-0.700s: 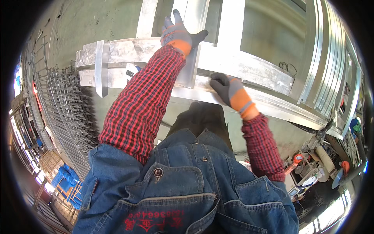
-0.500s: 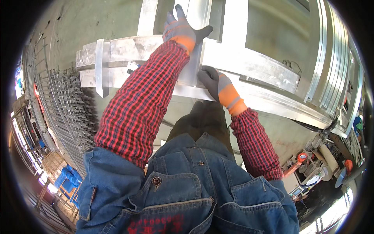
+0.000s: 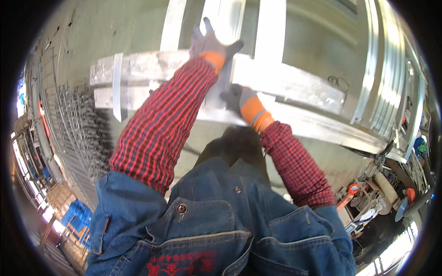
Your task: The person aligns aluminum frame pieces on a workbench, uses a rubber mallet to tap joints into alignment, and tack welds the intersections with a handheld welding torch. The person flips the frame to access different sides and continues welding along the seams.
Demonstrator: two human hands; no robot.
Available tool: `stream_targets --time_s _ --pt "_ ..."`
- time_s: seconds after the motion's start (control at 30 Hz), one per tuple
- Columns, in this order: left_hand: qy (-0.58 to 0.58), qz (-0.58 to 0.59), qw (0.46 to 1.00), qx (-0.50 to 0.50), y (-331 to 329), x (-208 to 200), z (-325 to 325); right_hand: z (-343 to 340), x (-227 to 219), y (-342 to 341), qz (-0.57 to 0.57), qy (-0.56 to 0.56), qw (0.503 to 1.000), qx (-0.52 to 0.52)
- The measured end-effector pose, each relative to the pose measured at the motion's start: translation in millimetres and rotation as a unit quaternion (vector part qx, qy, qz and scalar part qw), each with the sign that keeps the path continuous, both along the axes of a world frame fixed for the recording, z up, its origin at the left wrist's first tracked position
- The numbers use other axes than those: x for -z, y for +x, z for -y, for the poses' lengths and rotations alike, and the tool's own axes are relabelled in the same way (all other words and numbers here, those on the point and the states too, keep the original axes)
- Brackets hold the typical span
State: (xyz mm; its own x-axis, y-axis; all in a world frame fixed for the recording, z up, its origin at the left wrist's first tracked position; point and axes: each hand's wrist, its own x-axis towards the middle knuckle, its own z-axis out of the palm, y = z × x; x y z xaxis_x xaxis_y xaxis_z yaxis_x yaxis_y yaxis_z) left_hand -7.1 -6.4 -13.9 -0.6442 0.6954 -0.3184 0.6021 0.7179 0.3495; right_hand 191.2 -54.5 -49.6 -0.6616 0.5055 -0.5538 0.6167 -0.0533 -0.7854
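1. So the profile (image 3: 225,20) runs up toward 12 o'clock, its near end lying across the far beam (image 3: 297,83) and near beam (image 3: 317,122).
2. Left hand (image 3: 209,48) is up around 12, fingers spread and thumb stuck out toward 3. Not closed on anything, looks like a flat rest on the profile. I'd keep the palm flat so the metal doesn't skate.
3. Right hand (image 3: 240,100) is at 1 o'clock, by the near end, fingers bent. It's blurry, so can't tell if it's pinching or just touching. I'd go easy there, cut edges can bite even through gloves.
4. Imo, nudge with the right, steady with the left, and check it sits flat on both beams.
5. Mind the loose-looking strip (image 3: 118,87) at 10, a bump could shift it.
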Motion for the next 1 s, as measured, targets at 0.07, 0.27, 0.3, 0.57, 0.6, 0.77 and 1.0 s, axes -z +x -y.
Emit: stream_targets --time_s 0.07,0.27,0.3,0.57,0.6,0.77,1.0 --pt "0.004 0.003 1.000 0.006 1.6 -9.4 -1.0 -21.4 -7.5 1.9 0.041 0.081 0.993 -0.074" --pt "-0.074 0.013 0.997 -0.011 8.8 -23.7 -12.9 -205.7 -1.2 28.8 -0.042 0.182 0.943 0.276" --pt "-0.077 0.016 0.997 -0.014 7.4 -25.5 -14.7 -241.7 0.2 26.0 -0.041 0.279 0.924 0.260" --pt "-0.110 0.043 0.993 -0.011 -0.3 -27.0 -22.1 -475.2 73.3 -122.1 0.159 0.453 0.857 0.187" --pt "-0.104 0.041 0.994 -0.009 -1.7 -25.4 -22.3 -484.7 83.4 -136.3 0.201 0.452 0.850 0.182" --pt "-0.109 0.023 0.994 -0.003 -1.4 -18.4 -16.0 -494.9 78.5 -141.3 0.168 0.387 0.906 0.027" --pt "-0.098 0.021 0.995 0.013 -0.9 -17.5 -16.2 -311.9 1.9 -38.9 0.042 0.104 0.957 0.266"
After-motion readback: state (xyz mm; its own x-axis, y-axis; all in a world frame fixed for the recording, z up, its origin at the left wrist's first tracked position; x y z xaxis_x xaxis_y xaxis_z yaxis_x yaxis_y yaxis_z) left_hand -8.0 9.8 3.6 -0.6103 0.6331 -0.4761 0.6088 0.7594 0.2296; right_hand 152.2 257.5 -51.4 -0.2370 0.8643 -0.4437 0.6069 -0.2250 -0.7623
